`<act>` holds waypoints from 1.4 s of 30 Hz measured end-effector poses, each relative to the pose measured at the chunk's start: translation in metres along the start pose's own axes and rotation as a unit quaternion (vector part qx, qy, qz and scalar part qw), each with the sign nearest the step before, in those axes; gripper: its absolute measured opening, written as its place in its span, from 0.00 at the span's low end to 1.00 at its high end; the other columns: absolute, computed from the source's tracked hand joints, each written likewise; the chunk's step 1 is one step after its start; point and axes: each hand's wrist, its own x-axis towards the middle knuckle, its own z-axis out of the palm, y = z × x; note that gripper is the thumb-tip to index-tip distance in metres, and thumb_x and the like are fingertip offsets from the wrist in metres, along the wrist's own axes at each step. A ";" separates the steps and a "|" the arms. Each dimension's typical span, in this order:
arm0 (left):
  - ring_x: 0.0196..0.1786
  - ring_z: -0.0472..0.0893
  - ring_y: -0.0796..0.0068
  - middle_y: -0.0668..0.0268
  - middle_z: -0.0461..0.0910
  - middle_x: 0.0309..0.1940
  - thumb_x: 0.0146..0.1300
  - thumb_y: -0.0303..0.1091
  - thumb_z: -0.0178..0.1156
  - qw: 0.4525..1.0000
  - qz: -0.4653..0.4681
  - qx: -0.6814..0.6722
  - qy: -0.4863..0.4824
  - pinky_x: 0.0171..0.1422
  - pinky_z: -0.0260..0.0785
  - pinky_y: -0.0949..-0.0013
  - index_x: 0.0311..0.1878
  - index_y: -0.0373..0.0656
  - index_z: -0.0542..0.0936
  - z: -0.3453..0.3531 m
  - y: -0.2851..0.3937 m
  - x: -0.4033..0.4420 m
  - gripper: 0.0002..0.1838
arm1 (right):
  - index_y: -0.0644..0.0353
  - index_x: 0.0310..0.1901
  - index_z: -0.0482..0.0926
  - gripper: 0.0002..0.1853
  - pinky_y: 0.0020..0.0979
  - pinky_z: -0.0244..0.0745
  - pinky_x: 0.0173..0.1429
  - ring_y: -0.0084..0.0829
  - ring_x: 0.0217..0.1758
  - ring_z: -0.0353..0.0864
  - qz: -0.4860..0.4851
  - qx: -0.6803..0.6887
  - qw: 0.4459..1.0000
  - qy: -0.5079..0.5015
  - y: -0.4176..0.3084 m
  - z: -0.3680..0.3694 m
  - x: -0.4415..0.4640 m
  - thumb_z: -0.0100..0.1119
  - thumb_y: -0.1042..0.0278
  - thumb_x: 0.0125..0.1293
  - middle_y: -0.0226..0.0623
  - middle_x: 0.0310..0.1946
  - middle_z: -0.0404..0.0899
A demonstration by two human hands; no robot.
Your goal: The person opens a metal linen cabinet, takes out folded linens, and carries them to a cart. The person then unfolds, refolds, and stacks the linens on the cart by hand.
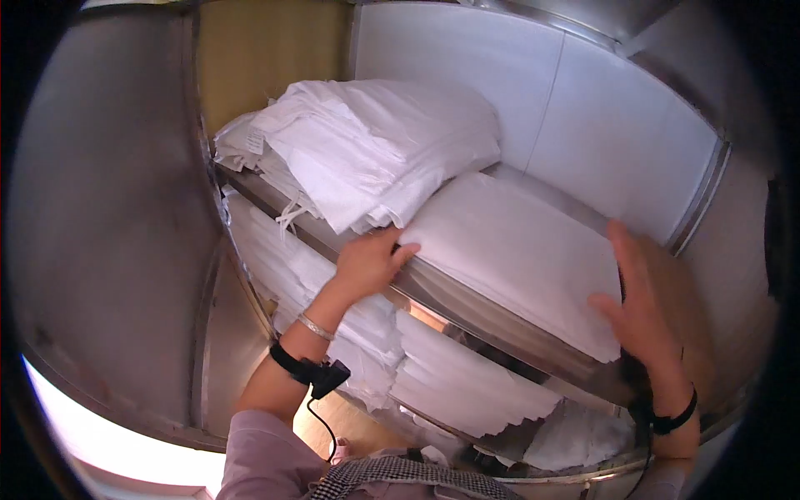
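Note:
A flat, folded stack of white cloth (517,254) lies on the upper metal shelf. My left hand (371,262) is at its left front corner, thumb apart from the fingers; the fingertips are partly hidden where the two stacks meet. Along the stack's right edge stands my right hand (643,304), its fingers stretched upward and its thumb held apart over the cloth. Neither hand grips anything that I can see. Left of the flat stack, a taller, looser pile of white cloth (375,142) shows layered edges and some hanging ties.
Metal edging (500,321) runs along the shelf front. More white cloth (467,379) fills the shelf below. A pale panel (617,125) closes the back, and a grey metal door or side panel (117,217) stands at the left. Black straps with devices are on both wrists.

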 end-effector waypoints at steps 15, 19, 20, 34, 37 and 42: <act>0.56 0.78 0.53 0.48 0.76 0.53 0.65 0.50 0.55 0.985 0.165 0.004 0.051 0.57 0.73 0.56 0.61 0.40 0.70 0.000 -0.030 -0.015 0.28 | 0.67 0.68 0.59 0.42 0.45 0.61 0.70 0.56 0.66 0.66 -0.122 -0.057 0.989 0.058 -0.152 0.049 0.122 0.69 0.58 0.57 0.58 0.64 0.65; 0.55 0.78 0.53 0.48 0.76 0.53 0.66 0.49 0.55 0.987 0.154 -0.031 0.031 0.56 0.73 0.56 0.61 0.40 0.70 0.000 -0.033 -0.013 0.28 | 0.65 0.70 0.56 0.46 0.46 0.58 0.72 0.55 0.70 0.60 -0.262 -0.055 0.956 0.123 -0.236 0.059 0.198 0.70 0.57 0.55 0.58 0.68 0.59; 0.55 0.78 0.53 0.48 0.76 0.53 0.66 0.50 0.55 0.990 0.133 -0.051 -0.025 0.56 0.72 0.55 0.60 0.39 0.71 -0.008 -0.031 -0.012 0.27 | 0.65 0.70 0.54 0.48 0.46 0.56 0.73 0.55 0.71 0.58 -0.257 -0.064 0.956 0.126 -0.251 0.071 0.215 0.70 0.55 0.54 0.59 0.69 0.57; 0.59 0.73 0.46 0.44 0.75 0.54 0.65 0.49 0.55 0.983 0.165 -0.053 0.058 0.67 0.62 0.53 0.64 0.35 0.71 0.007 -0.038 -0.015 0.31 | 0.61 0.58 0.76 0.25 0.41 0.74 0.56 0.44 0.49 0.82 -0.047 -0.131 0.990 0.010 -0.282 0.092 0.339 0.65 0.62 0.59 0.49 0.45 0.82; 0.59 0.73 0.46 0.44 0.75 0.53 0.65 0.49 0.55 0.982 0.176 -0.040 0.060 0.66 0.63 0.53 0.64 0.35 0.70 0.003 -0.038 -0.015 0.31 | 0.62 0.47 0.83 0.19 0.38 0.76 0.53 0.45 0.42 0.83 -0.067 -0.014 0.995 0.077 -0.256 0.067 0.368 0.66 0.59 0.58 0.52 0.37 0.83; 0.57 0.74 0.45 0.44 0.76 0.53 0.65 0.49 0.56 0.979 0.180 -0.049 0.085 0.64 0.65 0.53 0.65 0.36 0.69 -0.001 -0.038 -0.015 0.32 | 0.67 0.49 0.82 0.24 0.35 0.76 0.54 0.42 0.43 0.84 -0.017 0.113 0.993 0.042 -0.213 0.028 0.399 0.68 0.56 0.56 0.50 0.42 0.84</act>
